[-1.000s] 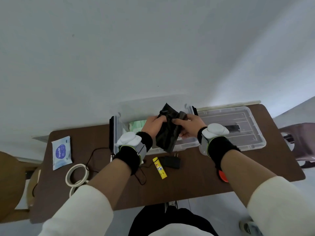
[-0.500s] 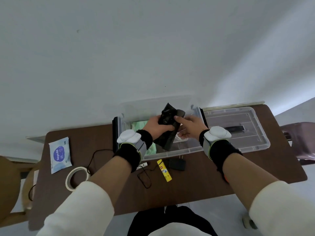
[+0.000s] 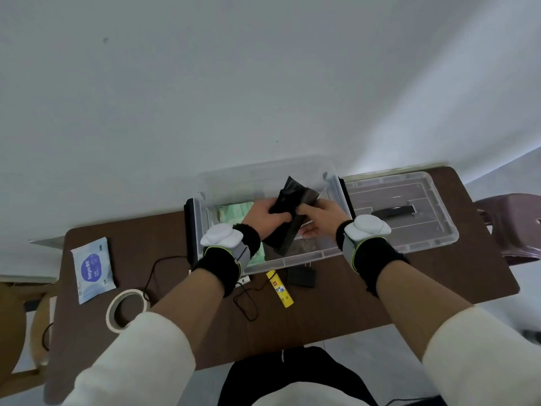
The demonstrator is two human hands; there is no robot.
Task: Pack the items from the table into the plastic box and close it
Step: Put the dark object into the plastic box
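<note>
A clear plastic box [image 3: 292,260] stands open at the back of the brown table [image 3: 336,312]. Over its inside I hold a crumpled black bag [image 3: 288,230] with both hands: my left hand [image 3: 265,219] grips its left side, my right hand [image 3: 322,216] pinches its right side. A pale green packet [image 3: 234,210] lies in the box's left part. The clear lid [image 3: 409,212] rests to the right of the box. On the table in front lie a yellow glue stick [image 3: 280,290], a black charger [image 3: 301,276] with its thin cable [image 3: 246,303], a tape roll [image 3: 126,309] and a blue wipes pack [image 3: 93,269].
The table backs onto a white wall [image 3: 234,98]. A wooden chair [image 3: 17,332] stands at the left end and a dark stool [image 3: 515,230] at the right end. A small white item [image 3: 243,279] peeks out under my left wrist.
Both hands have carried the black bag forward and down, from above the near rim into the box, folding it smaller. The view has shifted slightly; the table items lie as before.
</note>
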